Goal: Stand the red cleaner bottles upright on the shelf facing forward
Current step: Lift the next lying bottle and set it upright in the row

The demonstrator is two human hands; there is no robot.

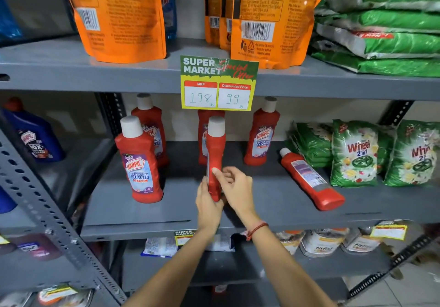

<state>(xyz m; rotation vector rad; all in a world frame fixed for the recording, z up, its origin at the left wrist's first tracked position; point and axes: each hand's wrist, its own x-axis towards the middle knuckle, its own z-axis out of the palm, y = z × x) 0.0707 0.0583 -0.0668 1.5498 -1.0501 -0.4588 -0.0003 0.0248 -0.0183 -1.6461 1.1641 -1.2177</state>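
mid-step: one red bottle [215, 156] is held upright at the shelf [273, 202] front, edge-on, label turned sideways. left hand [207, 205] is wrapped round its base, right hand [234, 185] pinching its side (both grips closed on it). a twist to face forward is likely needed next. right of the grip one bottle [312, 180] lies flat; to the left, a bottle [140, 164] already faces forward.

Left hand [207, 205]: raised, palm turned inward, fingers [204, 183] closed in a grip.
Right hand [235, 191]: raised opposite, fingers curled, red thread on wrist.
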